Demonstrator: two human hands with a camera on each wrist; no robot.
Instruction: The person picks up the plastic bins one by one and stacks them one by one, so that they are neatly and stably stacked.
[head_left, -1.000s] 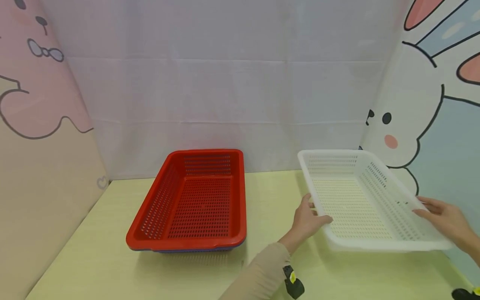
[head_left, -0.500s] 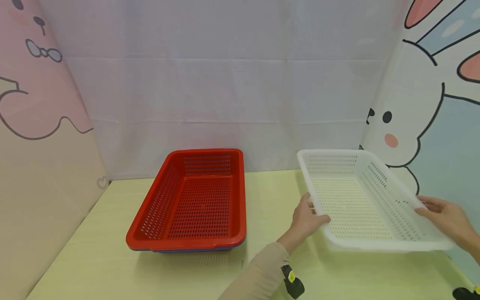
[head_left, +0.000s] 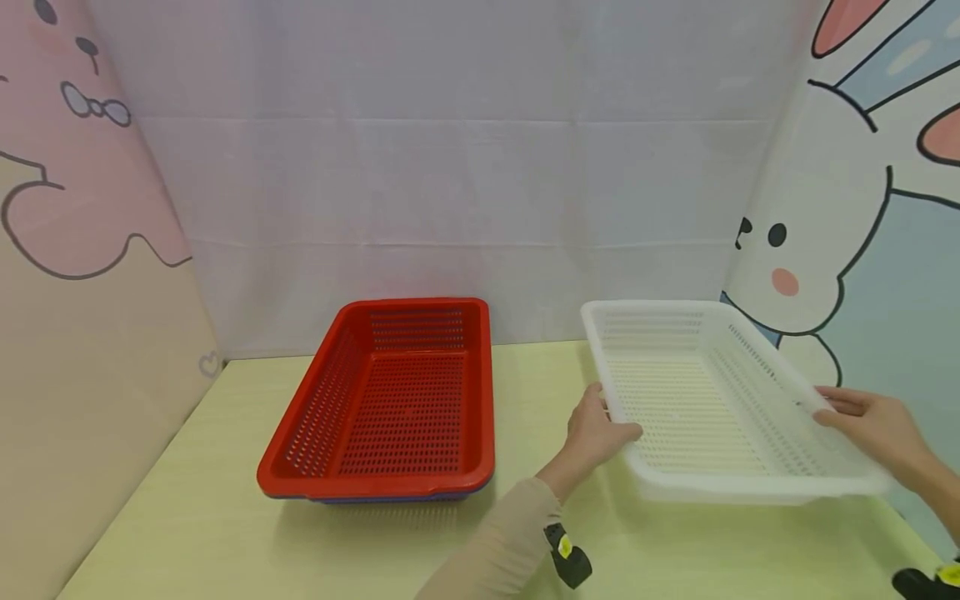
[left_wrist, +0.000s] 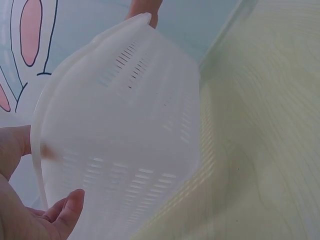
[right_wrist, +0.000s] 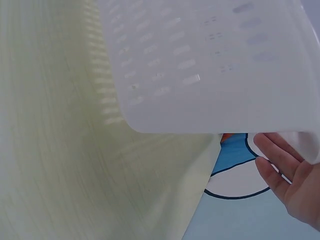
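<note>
Vs. half a sec ago, you have the white basket [head_left: 690, 408] a bit closer to the red basket [head_left: 408, 417]; gap btwn the two is narrower. Your L hand [head_left: 596, 433], on the rim nearer the red basket, is over toward it too, along w/ your L sleeve [head_left: 491, 537] & the black-and-yellow wrist gadget [head_left: 567, 558]. Your R hand [head_left: 877, 433], on the rim farther from the red basket, shifts the same way, approx. as much. Beyond that farther rim, more of the bunny drawing [head_left: 813, 275] shows, incl. a blue patch [head_left: 767, 333].
</note>
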